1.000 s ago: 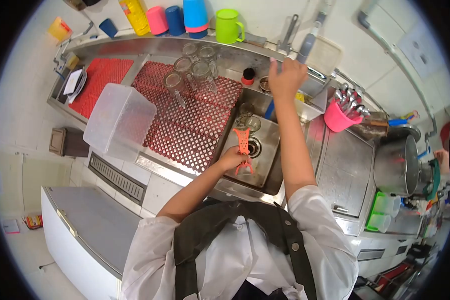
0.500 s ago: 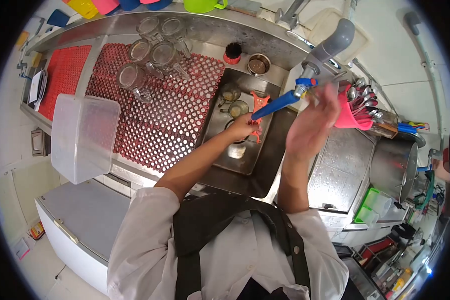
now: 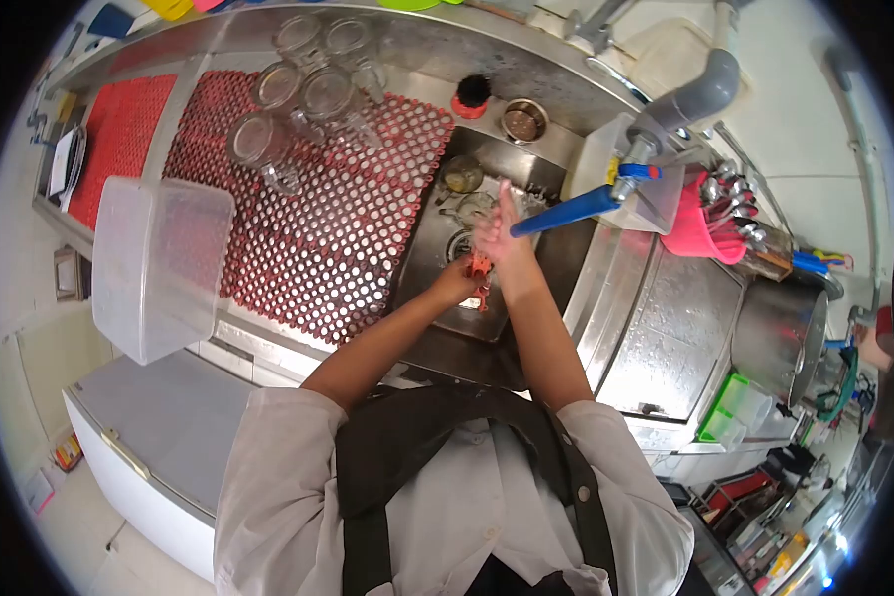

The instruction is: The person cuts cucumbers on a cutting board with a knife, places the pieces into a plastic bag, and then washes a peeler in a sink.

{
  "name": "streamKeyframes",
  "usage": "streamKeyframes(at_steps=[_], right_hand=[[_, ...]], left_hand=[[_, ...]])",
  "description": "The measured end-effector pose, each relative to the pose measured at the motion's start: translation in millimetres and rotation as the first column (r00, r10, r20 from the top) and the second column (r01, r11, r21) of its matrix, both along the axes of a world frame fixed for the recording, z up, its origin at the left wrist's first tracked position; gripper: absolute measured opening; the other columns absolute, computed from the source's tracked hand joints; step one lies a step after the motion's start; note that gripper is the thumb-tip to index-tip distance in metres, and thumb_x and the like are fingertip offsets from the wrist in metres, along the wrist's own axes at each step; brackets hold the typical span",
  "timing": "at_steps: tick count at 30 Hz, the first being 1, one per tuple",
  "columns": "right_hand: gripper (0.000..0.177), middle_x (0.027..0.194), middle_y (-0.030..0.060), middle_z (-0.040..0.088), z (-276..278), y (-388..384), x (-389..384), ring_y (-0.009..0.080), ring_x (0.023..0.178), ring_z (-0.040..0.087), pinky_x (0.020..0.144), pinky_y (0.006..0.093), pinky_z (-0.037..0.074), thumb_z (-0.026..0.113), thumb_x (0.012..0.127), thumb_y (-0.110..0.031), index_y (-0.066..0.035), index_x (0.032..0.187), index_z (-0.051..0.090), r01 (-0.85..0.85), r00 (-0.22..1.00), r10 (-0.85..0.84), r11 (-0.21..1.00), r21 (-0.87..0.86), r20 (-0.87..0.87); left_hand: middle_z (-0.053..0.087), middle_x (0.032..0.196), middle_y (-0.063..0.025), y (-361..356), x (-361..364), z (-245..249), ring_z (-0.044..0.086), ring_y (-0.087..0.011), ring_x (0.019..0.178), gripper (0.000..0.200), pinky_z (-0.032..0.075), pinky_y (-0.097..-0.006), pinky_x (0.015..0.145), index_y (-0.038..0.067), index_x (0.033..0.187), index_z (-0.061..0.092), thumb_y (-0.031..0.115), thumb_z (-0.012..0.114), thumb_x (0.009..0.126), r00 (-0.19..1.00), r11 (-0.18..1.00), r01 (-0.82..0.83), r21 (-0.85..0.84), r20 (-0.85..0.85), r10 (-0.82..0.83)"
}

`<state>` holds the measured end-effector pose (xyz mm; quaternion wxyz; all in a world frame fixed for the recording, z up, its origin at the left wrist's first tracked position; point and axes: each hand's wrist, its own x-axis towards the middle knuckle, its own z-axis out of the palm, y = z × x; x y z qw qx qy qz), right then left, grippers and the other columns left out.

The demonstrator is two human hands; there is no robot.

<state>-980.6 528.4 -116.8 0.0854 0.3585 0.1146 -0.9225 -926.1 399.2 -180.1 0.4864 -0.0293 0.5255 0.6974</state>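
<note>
Over the sink (image 3: 429,290), the left hand (image 3: 457,283) is closed around an orange plastic tool (image 3: 480,268), gripping its near end. The tool's long axis points away from the body, toward the drain. The right hand (image 3: 502,236) is open, fingers straight and together, and lies flat over the tool's far part, hiding most of it. It sits just under the tip of the blue tap spout (image 3: 564,211). Glass mugs (image 3: 463,179) lie in the basin beyond.

Sink (image 3: 424,270) between mat (image 3: 338,228) with jars (image 3: 303,94) at left and cutlery holder (image 3: 698,236) at right, pot (image 3: 780,343) beyond the holder
</note>
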Motion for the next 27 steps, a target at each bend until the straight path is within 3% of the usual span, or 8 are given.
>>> streamKeyframes(at_steps=[5,9,16,18,20,22,25,27], right_hand=[[0.066,0.046,-0.0029,0.025,5,-3,-10,0.0121,0.040,0.029,0.037,0.0259,0.022,0.041,0.078,-0.071,-0.013,0.049,0.033,-0.209,0.967,0.179,0.964,-0.166,-0.180],[0.067,0.082,0.0087,0.053,23,-12,1,0.0224,0.075,0.050,0.068,0.0330,0.040,0.035,0.079,-0.071,-0.008,0.086,0.055,-0.237,0.912,0.142,0.948,-0.214,-0.384],[0.073,0.119,0.0146,0.048,32,-11,17,0.0296,0.107,0.047,0.095,0.0458,0.034,0.034,0.082,-0.067,-0.011,0.129,0.040,0.016,0.928,0.037,0.990,0.139,-0.371],[0.071,0.128,0.0168,0.043,29,-18,24,0.0317,0.113,0.044,0.099,0.0464,0.029,0.032,0.085,-0.063,-0.013,0.136,0.033,0.111,0.958,0.048,0.847,0.519,-0.284],[0.068,0.135,0.0176,0.035,35,-33,44,0.0325,0.120,0.039,0.102,0.0455,0.024,0.029,0.088,-0.059,-0.014,0.140,0.025,-0.039,0.972,0.182,0.753,0.657,-0.151],[0.068,0.141,0.0171,0.024,-2,-47,61,0.0295,0.129,0.026,0.105,0.0395,0.022,0.026,0.091,-0.054,-0.011,0.143,0.017,0.102,0.931,0.210,0.634,0.767,-0.298],[0.063,0.145,0.0183,0.018,-12,-39,71,0.0314,0.134,0.014,0.108,0.0405,0.011,0.025,0.093,-0.047,-0.009,0.143,0.016,-0.079,0.939,0.333,-0.045,0.996,0.089],[0.060,0.145,0.0197,0.015,-10,-30,61,0.0335,0.133,0.014,0.108,0.0419,0.008,0.024,0.094,-0.044,-0.010,0.142,0.018,-0.137,0.942,0.298,-0.072,0.988,0.152]], left_hand=[[0.060,0.088,-0.0068,-7,1,5,0.060,-0.0134,0.074,0.025,0.052,-0.0283,0.066,0.002,0.107,0.050,0.001,0.055,0.083,0.998,0.997,-0.042,-0.064,-0.041,0.039],[0.058,0.082,-0.0063,-3,1,8,0.059,-0.0124,0.070,0.018,0.051,-0.0273,0.061,0.002,0.103,0.049,0.014,0.048,0.089,0.973,0.975,-0.138,-0.176,-0.207,0.101],[0.055,0.076,-0.0051,29,-17,12,0.050,-0.0095,0.058,0.051,0.042,-0.0225,0.051,0.005,0.110,0.044,0.051,0.029,0.093,0.906,0.906,-0.424,-0.009,-0.029,0.423],[0.056,0.081,-0.0043,39,-22,27,0.054,-0.0113,0.074,0.054,0.046,-0.0246,0.070,0.007,0.103,0.053,0.053,0.026,0.093,0.888,0.869,-0.456,-0.193,-0.027,0.459],[0.056,0.095,-0.0074,72,-20,-50,0.052,-0.0119,0.090,0.058,0.040,-0.0260,0.084,0.008,0.116,0.050,0.055,0.024,0.093,0.704,0.709,-0.705,0.000,0.112,0.701],[0.043,0.130,-0.0123,68,-35,-12,0.038,-0.0149,0.121,0.066,0.026,-0.0293,0.103,0.008,0.135,0.036,0.056,0.021,0.092,0.899,0.879,-0.419,-0.228,0.029,0.436],[0.047,0.118,-0.0085,67,-28,45,0.044,-0.0191,0.107,0.063,0.033,-0.0364,0.093,0.020,0.130,0.036,0.064,0.029,0.086,0.769,0.889,-0.435,-0.146,0.453,0.451],[0.049,0.113,-0.0048,70,-24,42,0.046,-0.0191,0.103,0.060,0.035,-0.0388,0.089,0.028,0.128,0.036,0.068,0.031,0.084,0.749,0.902,-0.432,-0.010,0.553,0.365]])
